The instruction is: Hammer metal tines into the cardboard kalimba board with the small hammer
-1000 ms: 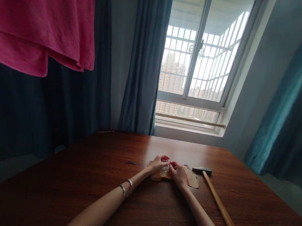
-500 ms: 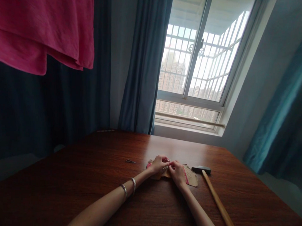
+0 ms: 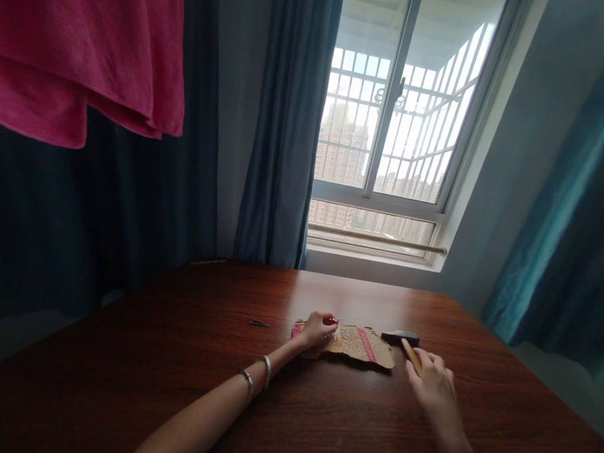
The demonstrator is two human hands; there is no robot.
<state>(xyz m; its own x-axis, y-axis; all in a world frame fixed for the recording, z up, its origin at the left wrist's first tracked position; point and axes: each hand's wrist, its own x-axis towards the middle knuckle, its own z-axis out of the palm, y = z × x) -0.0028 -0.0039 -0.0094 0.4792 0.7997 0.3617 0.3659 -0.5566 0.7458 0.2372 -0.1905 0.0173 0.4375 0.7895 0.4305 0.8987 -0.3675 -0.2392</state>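
Note:
My left hand (image 3: 319, 330) rests over the left part of a flat, ragged-edged piece of cardboard (image 3: 349, 342) with many small holes and pink strips. Between its thumb and fingers it pinches a thin nail (image 3: 338, 321), whose top shows above the fingertips; its lower end is hidden. To the right, my right hand (image 3: 432, 382) is closed around the wooden handle of a hammer (image 3: 400, 338). The dark hammer head lies on the table beside the cardboard's right end.
A few loose nails (image 3: 259, 323) lie on the brown wooden table (image 3: 176, 354), left of the cardboard. Behind the table are a blue curtain (image 3: 280, 152) and a barred window (image 3: 386, 123). A pink cloth (image 3: 89, 63) hangs at the upper left.
My right hand has left the nail and the cardboard, moved right and taken hold of the hammer's handle. My left hand stays in place with the nail.

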